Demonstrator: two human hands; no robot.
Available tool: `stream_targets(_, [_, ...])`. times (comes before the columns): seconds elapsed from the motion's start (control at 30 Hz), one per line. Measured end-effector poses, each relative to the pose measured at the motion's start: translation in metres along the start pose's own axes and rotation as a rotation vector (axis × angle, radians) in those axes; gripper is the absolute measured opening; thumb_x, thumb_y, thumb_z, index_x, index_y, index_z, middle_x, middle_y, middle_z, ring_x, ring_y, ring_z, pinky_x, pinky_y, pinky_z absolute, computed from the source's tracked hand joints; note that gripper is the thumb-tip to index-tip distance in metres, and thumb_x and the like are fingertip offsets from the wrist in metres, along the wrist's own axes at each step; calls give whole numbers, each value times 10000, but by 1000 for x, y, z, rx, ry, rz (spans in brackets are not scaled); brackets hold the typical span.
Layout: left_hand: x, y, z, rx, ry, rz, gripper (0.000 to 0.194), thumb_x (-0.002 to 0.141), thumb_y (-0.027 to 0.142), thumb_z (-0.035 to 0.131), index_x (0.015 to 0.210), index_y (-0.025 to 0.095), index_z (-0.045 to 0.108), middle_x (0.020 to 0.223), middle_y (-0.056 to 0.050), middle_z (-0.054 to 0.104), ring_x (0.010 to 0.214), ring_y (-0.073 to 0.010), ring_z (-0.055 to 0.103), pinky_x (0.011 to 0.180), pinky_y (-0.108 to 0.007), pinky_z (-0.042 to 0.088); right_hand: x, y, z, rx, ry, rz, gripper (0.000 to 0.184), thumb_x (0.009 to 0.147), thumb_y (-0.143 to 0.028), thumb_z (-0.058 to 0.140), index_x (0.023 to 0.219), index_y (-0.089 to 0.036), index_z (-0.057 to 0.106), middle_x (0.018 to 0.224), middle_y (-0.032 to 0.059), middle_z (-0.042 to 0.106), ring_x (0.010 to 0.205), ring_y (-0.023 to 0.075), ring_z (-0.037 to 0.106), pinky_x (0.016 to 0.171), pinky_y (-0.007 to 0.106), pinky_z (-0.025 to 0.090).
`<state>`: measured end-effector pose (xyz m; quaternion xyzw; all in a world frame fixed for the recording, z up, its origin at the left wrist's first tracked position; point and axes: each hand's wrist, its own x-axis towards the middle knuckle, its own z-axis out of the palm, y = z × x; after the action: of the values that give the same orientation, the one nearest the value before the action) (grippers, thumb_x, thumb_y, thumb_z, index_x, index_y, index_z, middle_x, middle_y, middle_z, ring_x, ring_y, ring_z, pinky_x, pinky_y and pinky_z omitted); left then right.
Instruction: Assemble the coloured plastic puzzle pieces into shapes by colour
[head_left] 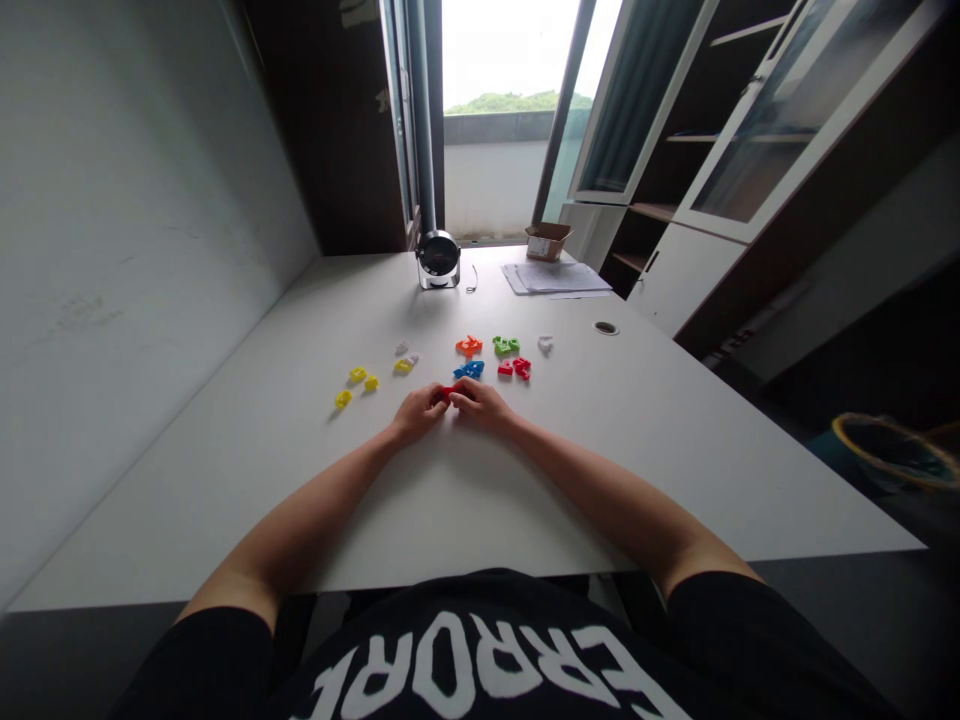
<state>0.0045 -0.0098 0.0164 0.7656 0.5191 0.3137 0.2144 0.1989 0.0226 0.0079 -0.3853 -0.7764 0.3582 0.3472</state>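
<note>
Left hand [420, 411] and right hand [482, 404] pinch red piece [448, 393] between them; best: light, steady grip, clear of blue pieces [469, 370].

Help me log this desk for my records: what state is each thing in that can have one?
Left hand: gripping the red piece
Right hand: gripping the red piece
Red piece: held between both hands, partly hidden
Cardboard box: open
Papers: flat, overlapping
Round black device: upright on its stand; running or not unclear
Yellow pieces: spread apart
Blue pieces: bunched together
Glass cabinet door: open or shut unclear
</note>
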Motion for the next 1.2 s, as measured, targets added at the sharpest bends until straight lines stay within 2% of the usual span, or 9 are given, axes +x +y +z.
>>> stream_targets(1.2, [1, -2, 1, -12, 1, 13, 161, 895, 303, 554, 954, 192, 654, 763, -8, 659, 675, -157, 565, 625, -255, 402, -1, -2, -1, -18, 5, -2, 326, 899, -524, 547, 941, -216, 643, 772, -3, 642, 687, 157, 542, 651, 270, 413])
